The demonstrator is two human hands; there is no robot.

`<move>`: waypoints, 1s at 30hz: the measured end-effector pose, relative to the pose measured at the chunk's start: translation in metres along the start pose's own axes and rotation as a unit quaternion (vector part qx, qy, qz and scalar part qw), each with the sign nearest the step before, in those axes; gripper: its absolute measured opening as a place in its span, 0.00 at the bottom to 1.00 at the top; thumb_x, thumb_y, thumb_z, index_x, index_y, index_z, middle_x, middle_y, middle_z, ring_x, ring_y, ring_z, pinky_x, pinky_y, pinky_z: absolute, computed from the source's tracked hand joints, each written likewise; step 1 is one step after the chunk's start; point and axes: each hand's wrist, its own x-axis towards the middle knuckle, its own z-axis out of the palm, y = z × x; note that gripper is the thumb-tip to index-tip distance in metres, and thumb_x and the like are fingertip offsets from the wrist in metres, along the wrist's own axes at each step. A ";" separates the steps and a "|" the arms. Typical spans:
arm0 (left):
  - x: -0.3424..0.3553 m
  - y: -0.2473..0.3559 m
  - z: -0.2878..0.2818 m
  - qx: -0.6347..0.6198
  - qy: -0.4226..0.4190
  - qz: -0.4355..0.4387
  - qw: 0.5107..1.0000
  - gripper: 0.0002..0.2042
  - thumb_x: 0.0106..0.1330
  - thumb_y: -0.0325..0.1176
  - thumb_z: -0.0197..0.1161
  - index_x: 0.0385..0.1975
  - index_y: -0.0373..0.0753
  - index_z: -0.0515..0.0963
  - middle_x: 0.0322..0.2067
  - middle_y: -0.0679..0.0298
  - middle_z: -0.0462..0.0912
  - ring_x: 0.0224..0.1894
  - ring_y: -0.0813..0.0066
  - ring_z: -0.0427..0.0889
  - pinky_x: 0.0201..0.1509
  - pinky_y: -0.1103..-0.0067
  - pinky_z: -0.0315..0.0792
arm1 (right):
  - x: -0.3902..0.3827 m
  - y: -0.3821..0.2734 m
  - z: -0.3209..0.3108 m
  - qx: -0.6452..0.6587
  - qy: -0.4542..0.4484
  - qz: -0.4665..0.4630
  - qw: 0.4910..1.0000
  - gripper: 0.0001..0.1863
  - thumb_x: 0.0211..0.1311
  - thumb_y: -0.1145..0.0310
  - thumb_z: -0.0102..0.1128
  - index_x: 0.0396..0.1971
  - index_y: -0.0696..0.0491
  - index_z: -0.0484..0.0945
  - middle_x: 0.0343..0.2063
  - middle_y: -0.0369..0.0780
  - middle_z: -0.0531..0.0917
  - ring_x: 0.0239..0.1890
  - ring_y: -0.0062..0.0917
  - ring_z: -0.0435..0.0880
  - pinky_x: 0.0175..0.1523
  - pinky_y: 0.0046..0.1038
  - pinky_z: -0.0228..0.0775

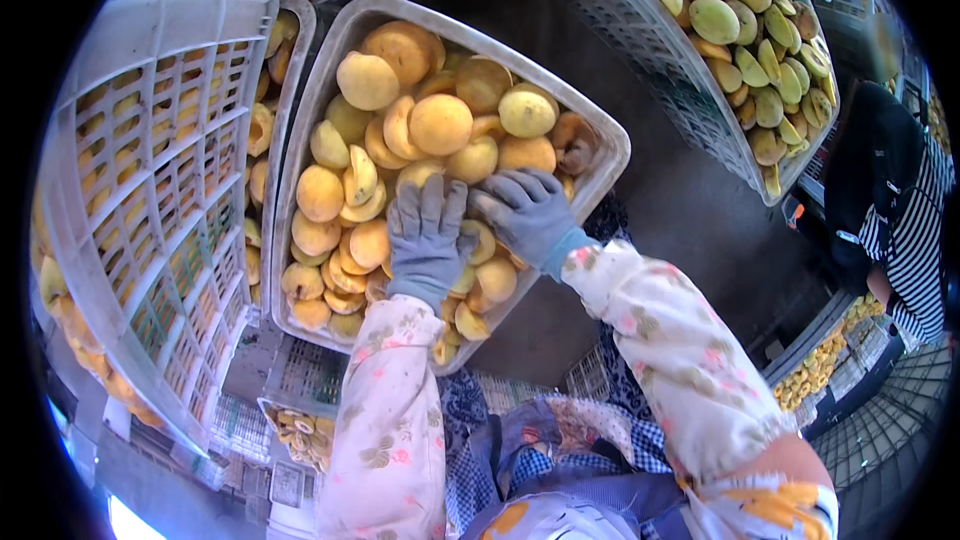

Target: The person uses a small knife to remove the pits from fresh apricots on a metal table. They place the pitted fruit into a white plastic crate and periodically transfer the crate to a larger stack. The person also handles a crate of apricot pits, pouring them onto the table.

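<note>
Many yellow-orange fruits [440, 125] are heaped in a pale plastic crate [616, 147]. The gloved left hand [428, 237] is laid palm-down upon them, its fingers extended; the gloved right hand [530, 215] is curled just beside it, and whether fruit is gripped cannot be told.

Fruit [441, 125]: yellow to orange, some greenish. Left hand [430, 235], right hand [530, 215]: gloves [425, 268] grey-blue. Sleeves [395, 420]: off-white, pink-and-olive floral. Crate [610, 152]: pale grey. Co-worker's top [915, 230]: black-and-white stripes.
</note>
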 end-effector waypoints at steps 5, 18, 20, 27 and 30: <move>0.012 0.019 -0.032 -0.048 -0.070 -0.032 0.996 0.32 0.56 0.44 0.57 0.62 0.47 0.59 0.65 0.53 0.49 0.65 0.45 0.48 0.67 0.56 0.45 | -0.009 -0.011 -0.010 0.000 -0.023 0.046 0.999 0.19 0.44 0.64 0.59 0.41 0.47 0.76 0.43 0.36 0.76 0.50 0.31 0.72 0.56 0.37 0.60; -0.015 0.067 -0.039 -0.118 -0.145 -0.122 0.975 0.19 0.51 0.44 0.63 0.40 0.45 0.70 0.36 0.62 0.71 0.38 0.61 0.74 0.35 0.69 0.72 | -0.045 -0.013 -0.071 0.050 -0.187 0.222 0.956 0.17 0.46 0.66 0.61 0.40 0.47 0.74 0.44 0.39 0.76 0.44 0.38 0.76 0.46 0.36 0.68; -0.013 0.068 -0.032 -0.113 -0.134 -0.158 0.972 0.19 0.51 0.43 0.63 0.40 0.46 0.69 0.35 0.62 0.72 0.38 0.61 0.74 0.36 0.69 0.72 | -0.029 -0.011 -0.075 0.110 -0.195 0.348 0.910 0.15 0.48 0.66 0.60 0.40 0.47 0.75 0.41 0.40 0.78 0.40 0.40 0.78 0.44 0.37 0.70; -0.011 0.065 -0.017 -0.140 -0.079 -0.169 0.972 0.17 0.51 0.41 0.63 0.40 0.46 0.69 0.35 0.63 0.73 0.36 0.63 0.75 0.35 0.69 0.72 | 0.103 0.004 -0.072 0.641 -0.018 0.504 0.578 0.17 0.58 0.71 0.52 0.47 0.62 0.68 0.41 0.44 0.77 0.34 0.28 0.80 0.40 0.27 0.77; -0.016 0.063 -0.017 -0.152 -0.072 -0.177 0.970 0.17 0.51 0.41 0.63 0.40 0.46 0.69 0.35 0.63 0.74 0.36 0.63 0.76 0.35 0.69 0.72 | 0.129 0.010 -0.050 0.449 -0.071 0.549 0.701 0.14 0.59 0.68 0.53 0.43 0.58 0.72 0.35 0.41 0.78 0.31 0.25 0.80 0.38 0.25 0.75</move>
